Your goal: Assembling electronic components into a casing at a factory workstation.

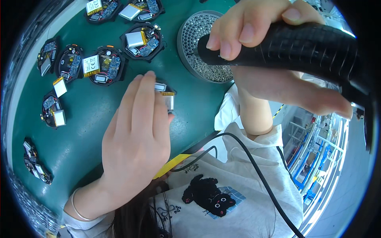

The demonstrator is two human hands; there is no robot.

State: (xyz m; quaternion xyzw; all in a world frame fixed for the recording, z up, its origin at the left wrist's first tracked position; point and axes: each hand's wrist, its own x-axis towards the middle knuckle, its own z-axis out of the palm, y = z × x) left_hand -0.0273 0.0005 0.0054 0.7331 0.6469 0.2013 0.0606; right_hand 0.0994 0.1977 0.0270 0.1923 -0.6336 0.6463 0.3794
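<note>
My right hand (274, 87) is wrapped round a thick black electric screwdriver (305, 49), which lies nearly level across the upper right. Its front end is over a round grey screw tray (183, 55) with a perforated plate and many small loose screws (214, 72). Whether a screw sits on the tip cannot be made out. My left hand (137, 127) holds a round black device housing (173, 88) against the table, fingers along its left side and thumb at its near edge. A silver battery pouch (169, 102) shows in that housing; my fingers hide the rest.
Several open round housings with blue circuit boards and battery pouches (136, 39) lie across the far and left part of the green table (87, 139). A black cable (254, 160) loops over my lap. A raised pale rim (18, 79) borders the table's left.
</note>
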